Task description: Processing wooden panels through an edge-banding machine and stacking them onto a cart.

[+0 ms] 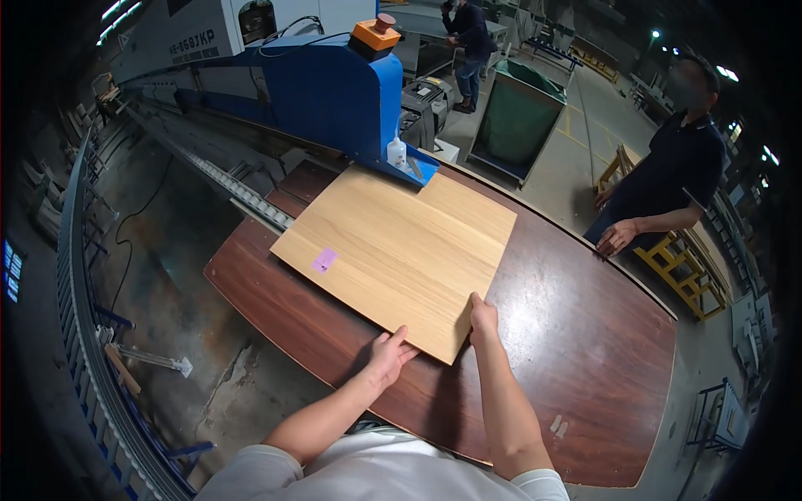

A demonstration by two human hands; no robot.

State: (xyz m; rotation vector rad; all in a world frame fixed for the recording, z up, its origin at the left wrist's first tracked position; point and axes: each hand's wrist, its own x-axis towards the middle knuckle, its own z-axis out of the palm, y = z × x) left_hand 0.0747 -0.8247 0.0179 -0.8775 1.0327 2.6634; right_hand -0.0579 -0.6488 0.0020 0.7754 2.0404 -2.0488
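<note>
On the dark brown bench we are holding a light wooden panel flat, both hands at its near corner. Our left hand is sitting at the near-left edge, fingers lying together on top of the panel and touching it; we cannot tell whether the thumb is tucked under the edge. Our right hand is resting on the near-right edge just beside the corner, fingers together and curled over the rim, pressing on the panel rather than clamping it as far as we can tell. So the panel is lying directly ahead of and under both sets of fingers, its near corner pointing between our two hands.

The panel is sitting diagonally, its far corner reaching toward the blue machine at the bench's far end, touching or just beside the machine's blue base. A small purple sticker is showing near the panel's left corner. A white bottle is standing on the machine's base, near the far edge of the panel. A roller conveyor is running off to the left of the machine.

Another person in a dark shirt is standing at the far right side of the bench, one hand near its edge, well apart from the panel. A green bin is standing behind the bench.
</note>
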